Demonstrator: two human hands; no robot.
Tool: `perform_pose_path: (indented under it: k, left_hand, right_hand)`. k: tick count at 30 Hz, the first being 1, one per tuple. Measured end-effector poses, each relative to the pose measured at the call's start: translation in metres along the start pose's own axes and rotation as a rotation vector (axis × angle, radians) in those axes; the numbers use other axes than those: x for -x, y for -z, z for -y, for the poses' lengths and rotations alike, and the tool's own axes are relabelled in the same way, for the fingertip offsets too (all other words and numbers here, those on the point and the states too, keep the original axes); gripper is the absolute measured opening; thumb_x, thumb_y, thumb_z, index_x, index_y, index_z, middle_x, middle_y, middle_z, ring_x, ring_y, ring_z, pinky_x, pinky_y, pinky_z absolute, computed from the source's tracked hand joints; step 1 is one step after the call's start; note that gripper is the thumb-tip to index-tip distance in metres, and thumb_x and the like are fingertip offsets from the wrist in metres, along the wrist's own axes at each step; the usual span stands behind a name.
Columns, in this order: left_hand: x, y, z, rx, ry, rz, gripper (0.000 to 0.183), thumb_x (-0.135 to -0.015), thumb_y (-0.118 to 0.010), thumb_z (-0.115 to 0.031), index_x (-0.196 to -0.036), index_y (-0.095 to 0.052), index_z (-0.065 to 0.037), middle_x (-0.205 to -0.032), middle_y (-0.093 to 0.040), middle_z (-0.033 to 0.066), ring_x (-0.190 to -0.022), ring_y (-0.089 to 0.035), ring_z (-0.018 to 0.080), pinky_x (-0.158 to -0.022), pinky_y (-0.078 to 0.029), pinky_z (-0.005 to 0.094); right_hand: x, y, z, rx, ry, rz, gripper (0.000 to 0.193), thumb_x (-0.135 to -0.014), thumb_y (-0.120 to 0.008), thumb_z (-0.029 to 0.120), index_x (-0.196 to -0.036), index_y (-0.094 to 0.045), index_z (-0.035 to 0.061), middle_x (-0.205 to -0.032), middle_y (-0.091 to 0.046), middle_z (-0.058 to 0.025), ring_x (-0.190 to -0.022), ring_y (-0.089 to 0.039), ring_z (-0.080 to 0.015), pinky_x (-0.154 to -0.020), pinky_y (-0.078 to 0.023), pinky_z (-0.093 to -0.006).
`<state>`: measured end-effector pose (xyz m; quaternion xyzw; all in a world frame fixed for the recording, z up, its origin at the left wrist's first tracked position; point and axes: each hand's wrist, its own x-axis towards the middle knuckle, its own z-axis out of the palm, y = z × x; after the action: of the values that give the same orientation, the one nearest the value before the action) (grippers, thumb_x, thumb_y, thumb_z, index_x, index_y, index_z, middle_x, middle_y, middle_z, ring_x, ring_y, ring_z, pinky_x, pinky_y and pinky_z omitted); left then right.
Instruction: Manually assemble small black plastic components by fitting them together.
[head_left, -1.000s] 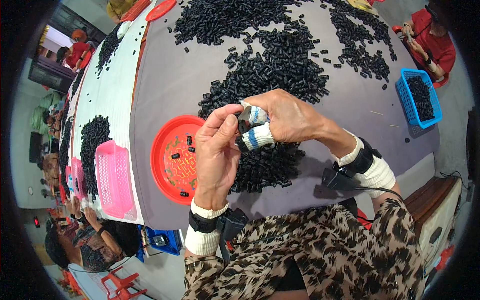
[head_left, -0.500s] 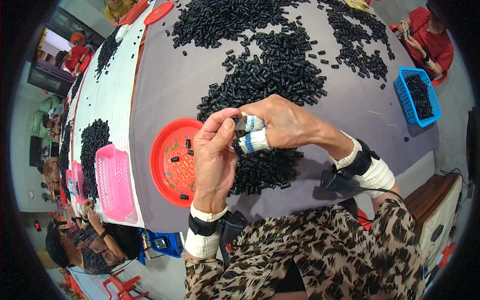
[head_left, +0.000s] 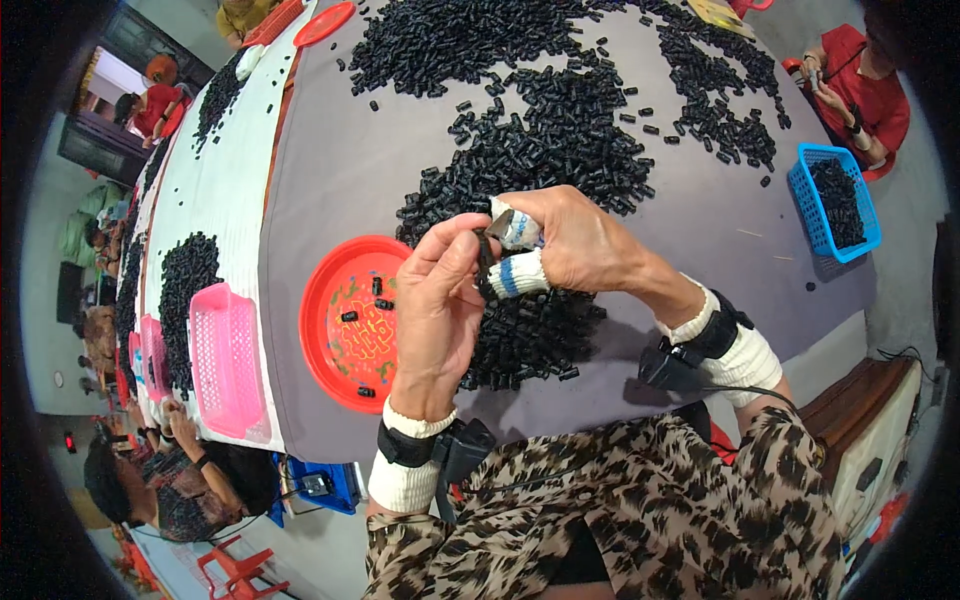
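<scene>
My left hand (head_left: 440, 315) pinches a small black cylindrical part (head_left: 486, 258) between thumb and fingertips, over the near side of the big heap. Closed around a short grey metal blade (head_left: 502, 224) with a whitish wrap, my right hand (head_left: 592, 240) meets the left fingertips. The blade lies close against the black part; exact contact is hidden by the fingers. White finger covers, one with a blue stripe (head_left: 518, 275), sit on the right fingers. Just left of my left hand lies a round red tray (head_left: 318, 350) with a few black parts on it.
A large heap of black parts (head_left: 550, 130) spreads over the grey table cover (head_left: 340, 180). A blue basket (head_left: 835, 250) of parts stands at right, a pink basket (head_left: 215, 400) at left. Co-workers sit around, one in red (head_left: 865, 100) at far right. Cables hang from my wrist straps.
My right hand has shifted slightly right and turned, showing more of the blade's wrap. The left hand keeps its pinch, almost in place. The view has tilted a little.
</scene>
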<state>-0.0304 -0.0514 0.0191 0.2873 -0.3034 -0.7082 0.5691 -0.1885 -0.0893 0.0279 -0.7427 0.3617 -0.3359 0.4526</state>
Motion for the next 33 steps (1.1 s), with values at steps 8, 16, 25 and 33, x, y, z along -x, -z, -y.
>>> perform_pose_path:
  k: [8, 16, 25, 33]
  left_hand:
    - [0.004, 0.007, 0.0, 0.026, -0.001, 0.007, 0.019, -0.087, -0.054, -0.011, -0.102, -0.057, 0.0, -0.086, -0.06, 0.0023, -0.078, -0.054, 0.007, -0.072, -0.044, 0.0216]
    - [0.005, 0.011, -0.002, -0.01, -0.019, -0.017, 0.019, -0.087, -0.055, -0.01, -0.102, -0.058, 0.0, -0.087, -0.06, 0.0016, -0.074, -0.054, 0.0064, -0.068, -0.044, 0.0199]
    - [0.005, 0.009, -0.003, 0.083, 0.011, -0.049, 0.02, -0.087, -0.054, -0.01, -0.104, -0.056, 0.001, -0.085, -0.059, 0.0021, -0.076, -0.054, 0.007, -0.069, -0.044, 0.0199]
    - [0.006, 0.003, -0.008, -0.057, -0.018, -0.127, 0.02, -0.077, -0.059, 0.0, -0.097, -0.058, 0.001, -0.085, -0.06, 0.0036, -0.077, -0.056, 0.0083, -0.069, -0.044, 0.0204]
  right_hand:
    - [-0.003, -0.001, 0.003, 0.007, 0.06, 0.074, 0.034, -0.067, -0.072, 0.029, -0.077, -0.057, 0.0005, -0.063, -0.056, -0.0074, -0.057, -0.05, -0.0164, -0.054, -0.041, -0.0317]
    - [-0.008, -0.005, 0.002, 0.075, 0.002, 0.149, 0.032, -0.069, -0.069, 0.029, -0.076, -0.055, 0.0011, -0.062, -0.055, -0.0081, -0.057, -0.051, -0.0183, -0.055, -0.041, -0.0327]
    - [-0.006, -0.005, 0.005, 0.037, 0.01, 0.046, 0.031, -0.067, -0.072, 0.028, -0.077, -0.057, 0.0022, -0.065, -0.058, -0.0087, -0.056, -0.055, -0.0178, -0.054, -0.042, -0.0311]
    - [-0.008, -0.009, 0.01, 0.083, 0.051, 0.047, 0.031, -0.067, -0.073, 0.021, -0.078, -0.051, 0.0017, -0.063, -0.052, -0.0045, -0.057, -0.046, -0.0122, -0.053, -0.039, -0.0296]
